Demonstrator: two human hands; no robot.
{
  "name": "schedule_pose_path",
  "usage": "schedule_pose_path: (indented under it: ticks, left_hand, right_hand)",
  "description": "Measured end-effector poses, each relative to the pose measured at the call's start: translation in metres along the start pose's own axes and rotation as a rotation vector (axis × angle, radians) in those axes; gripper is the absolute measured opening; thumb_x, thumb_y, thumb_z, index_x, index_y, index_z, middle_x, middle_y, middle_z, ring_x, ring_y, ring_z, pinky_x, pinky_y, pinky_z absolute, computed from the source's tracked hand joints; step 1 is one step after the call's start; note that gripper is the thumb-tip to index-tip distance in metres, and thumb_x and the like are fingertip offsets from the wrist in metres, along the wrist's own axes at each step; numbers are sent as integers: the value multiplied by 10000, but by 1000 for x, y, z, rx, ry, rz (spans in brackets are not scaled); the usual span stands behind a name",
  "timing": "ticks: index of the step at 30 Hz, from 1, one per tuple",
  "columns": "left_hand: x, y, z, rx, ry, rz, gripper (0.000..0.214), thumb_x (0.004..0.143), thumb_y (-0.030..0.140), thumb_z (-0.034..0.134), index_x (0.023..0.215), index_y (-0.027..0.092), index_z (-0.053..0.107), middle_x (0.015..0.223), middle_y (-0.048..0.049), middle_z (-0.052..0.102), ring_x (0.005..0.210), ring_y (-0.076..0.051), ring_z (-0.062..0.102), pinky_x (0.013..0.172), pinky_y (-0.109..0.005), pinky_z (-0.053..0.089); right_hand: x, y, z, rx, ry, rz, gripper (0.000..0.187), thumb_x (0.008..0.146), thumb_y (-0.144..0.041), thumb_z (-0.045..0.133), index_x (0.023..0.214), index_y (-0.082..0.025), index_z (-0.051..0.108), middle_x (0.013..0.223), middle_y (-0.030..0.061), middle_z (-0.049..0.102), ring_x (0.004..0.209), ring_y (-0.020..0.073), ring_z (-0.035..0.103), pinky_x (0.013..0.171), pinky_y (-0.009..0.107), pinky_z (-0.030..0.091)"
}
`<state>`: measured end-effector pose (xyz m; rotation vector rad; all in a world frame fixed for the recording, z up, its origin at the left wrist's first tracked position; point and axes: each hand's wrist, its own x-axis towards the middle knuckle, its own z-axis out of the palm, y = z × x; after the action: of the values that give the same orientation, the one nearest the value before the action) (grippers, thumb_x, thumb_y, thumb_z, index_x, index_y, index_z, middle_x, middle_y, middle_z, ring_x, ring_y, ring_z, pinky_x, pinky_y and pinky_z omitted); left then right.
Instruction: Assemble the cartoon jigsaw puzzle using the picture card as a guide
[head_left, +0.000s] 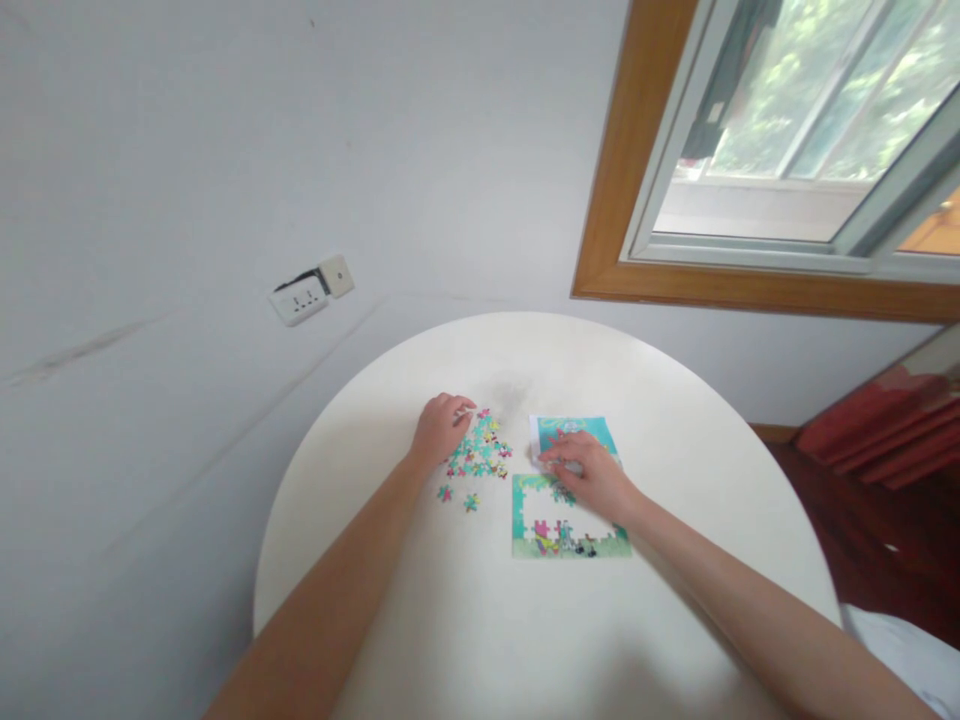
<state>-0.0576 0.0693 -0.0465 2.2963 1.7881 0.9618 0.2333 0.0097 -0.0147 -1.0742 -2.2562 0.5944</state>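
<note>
A round white table [465, 610] carries a partly built jigsaw frame [525, 525] with green borders and a white gap in its middle. Beside its far edge lies a teal picture card [581, 432]. To the left is a heap of several loose coloured puzzle pieces [480, 455]. My left hand [439, 428] rests at the heap's far left, fingers curled and pinched on a small piece. My right hand [589, 475] lies over the upper right of the frame, fingers stretched toward the card's near edge, pressing down on pieces there.
A white wall socket [300, 297] and a small switch plate [336, 275] sit on the wall beyond the table. A wood-framed window [622, 200] is at the upper right. Red cushions [877, 420] and a dark floor lie right of the table.
</note>
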Motion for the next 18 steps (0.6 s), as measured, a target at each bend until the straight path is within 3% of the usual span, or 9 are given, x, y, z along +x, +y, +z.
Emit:
schedule_pose_path:
  ticks: [18]
  left_hand:
    - [0, -2, -2, -49, -20, -16, 192, 839, 231, 526, 956, 202, 675, 858, -45, 622, 859, -205, 599, 867, -369, 461]
  right_hand:
    - [0, 7, 0, 8, 14, -4, 267, 822, -160, 528, 982, -231, 731, 1056, 76, 713, 1115, 275, 586, 979, 490, 426]
